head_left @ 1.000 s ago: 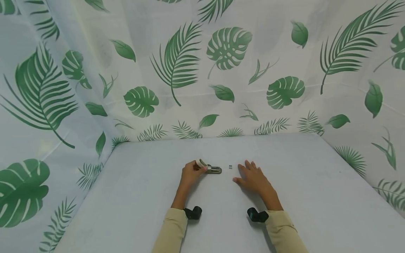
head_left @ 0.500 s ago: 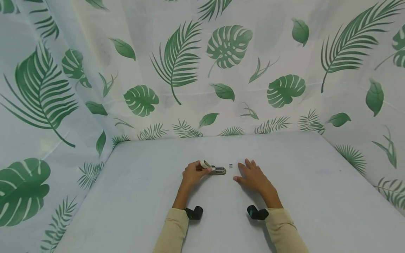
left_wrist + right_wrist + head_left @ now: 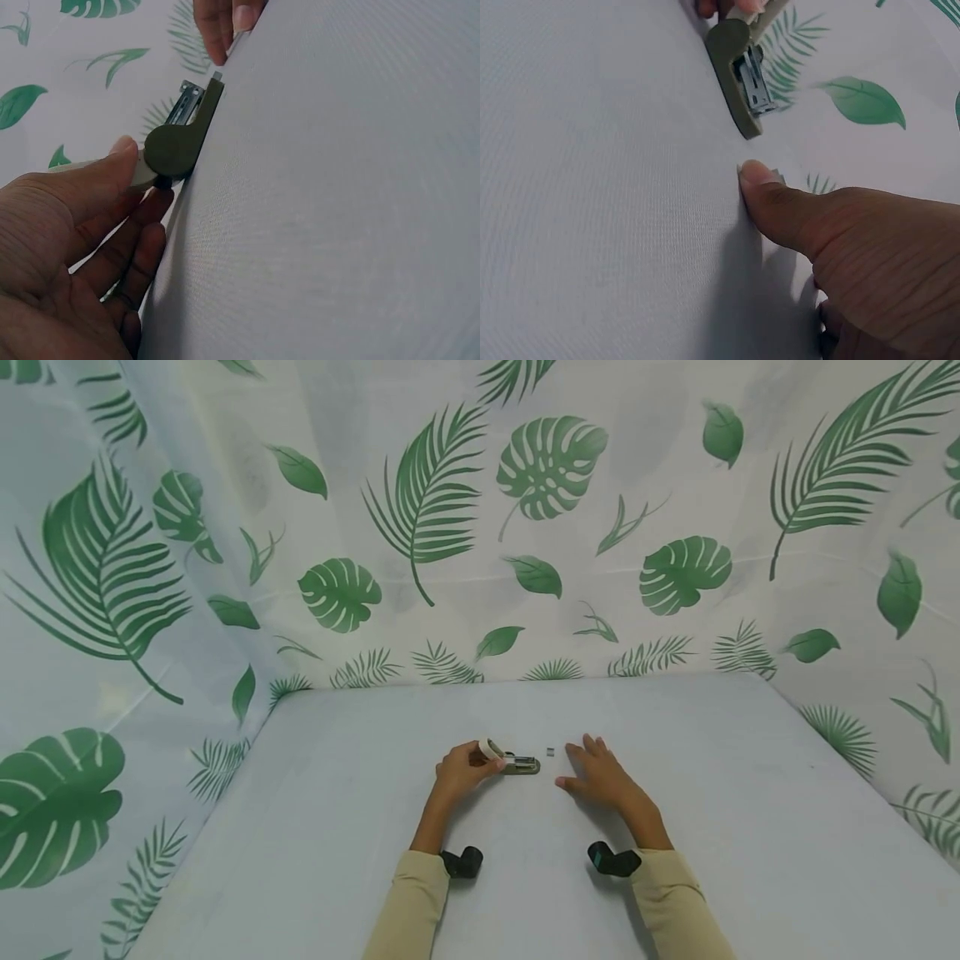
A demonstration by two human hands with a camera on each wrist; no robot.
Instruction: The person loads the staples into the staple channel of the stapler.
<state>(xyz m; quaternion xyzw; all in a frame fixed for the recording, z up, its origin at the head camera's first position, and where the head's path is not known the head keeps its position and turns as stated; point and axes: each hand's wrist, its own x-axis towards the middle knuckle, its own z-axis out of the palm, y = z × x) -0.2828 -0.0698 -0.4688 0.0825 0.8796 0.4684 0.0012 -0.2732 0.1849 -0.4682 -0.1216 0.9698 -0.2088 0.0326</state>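
A small stapler (image 3: pixel 522 767), olive with a cream top arm, stands on the table with that arm swung up and its metal magazine (image 3: pixel 754 82) exposed. My left hand (image 3: pixel 459 770) grips it at the hinge end, the thumb (image 3: pixel 120 165) on the cream arm. Just right of the stapler's front lies a short strip of staples (image 3: pixel 551 752), partly hidden by my thumb in the right wrist view. My right hand (image 3: pixel 602 778) rests on the table right of the strip, fingers spread and holding nothing.
A white cloth covers the table (image 3: pixel 300 827). Leaf-printed curtains (image 3: pixel 450 527) rise along its back and sides. Each wrist wears a black camera (image 3: pixel 613 860) just beyond the sleeve cuff.
My left hand has slid the stapler a little to the right, closer to the staples. My right hand has stayed nearly in place.
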